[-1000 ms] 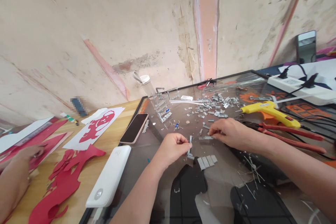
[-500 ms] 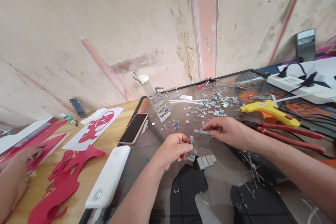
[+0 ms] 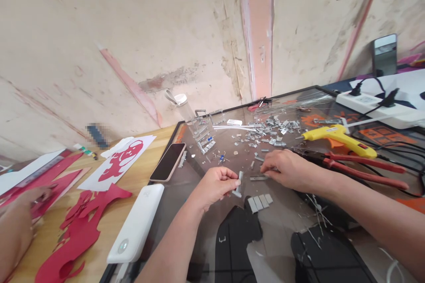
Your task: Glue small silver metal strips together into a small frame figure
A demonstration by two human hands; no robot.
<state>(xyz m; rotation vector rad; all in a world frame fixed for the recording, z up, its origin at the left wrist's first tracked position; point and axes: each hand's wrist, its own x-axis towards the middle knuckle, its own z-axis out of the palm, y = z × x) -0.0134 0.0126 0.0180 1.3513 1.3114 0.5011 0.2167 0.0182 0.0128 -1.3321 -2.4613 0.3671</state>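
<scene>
Worker's L hand (image 3: 217, 187) pinches a small metal piece (image 3: 239, 180) btwn thumb & fingers, held roughly upright at the dark tabletop (image 3: 282, 212), a row of flat gray strips (image 3: 260, 203) near it. R hand (image 3: 288, 169), fingers curled, is at the end of a flat metal strip (image 3: 258, 177) on the table; can't tell if it grips. Beyond: metal scraps (image 3: 277, 127), yellow glue gun (image 3: 338, 136). Far L, co-worker's hand (image 3: 42, 195) on red paper (image 3: 64, 183).

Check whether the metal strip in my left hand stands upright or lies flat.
Upright: pinched in your left hand, the metal strip points upward.
</scene>
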